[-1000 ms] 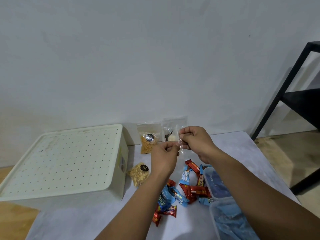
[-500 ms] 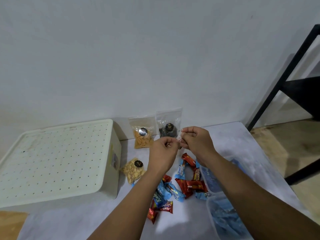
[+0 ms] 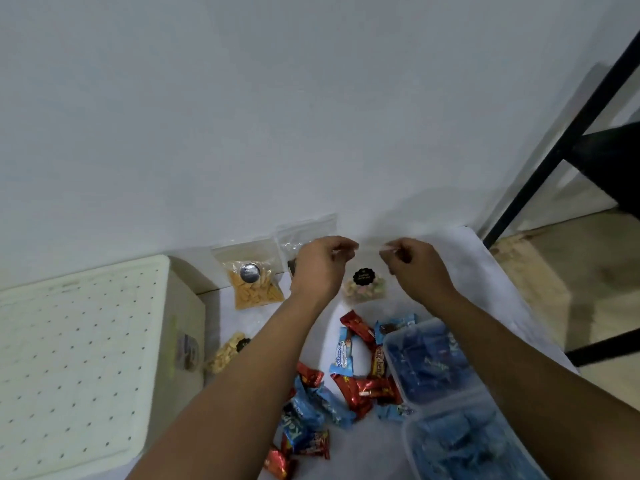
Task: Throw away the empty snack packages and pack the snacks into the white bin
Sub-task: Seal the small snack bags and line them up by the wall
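Both hands, left hand (image 3: 320,263) and right hand (image 3: 414,266), pinch the top corners of a small clear plastic snack pouch (image 3: 364,284), apparently still filled, held right of the lidded white perforated plastic bin (image 3: 79,362); an even, level pinch should prevent spilling.

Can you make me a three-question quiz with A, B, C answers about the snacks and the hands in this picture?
1. Where is the white perforated plastic bin?
A. left of the snacks
B. on the black shelf
C. under the blue wrappers

2. What colour is the round sticker on the clear snack bag between the hands?
A. black
B. green
C. pink

3. What are the left hand and right hand doing?
A. lying flat
B. pinching the bag's top
C. lifting the bin

Answers:
1 A, it sits at the table's left.
2 A, a dark scalloped label.
3 B, fingers grip both top corners.
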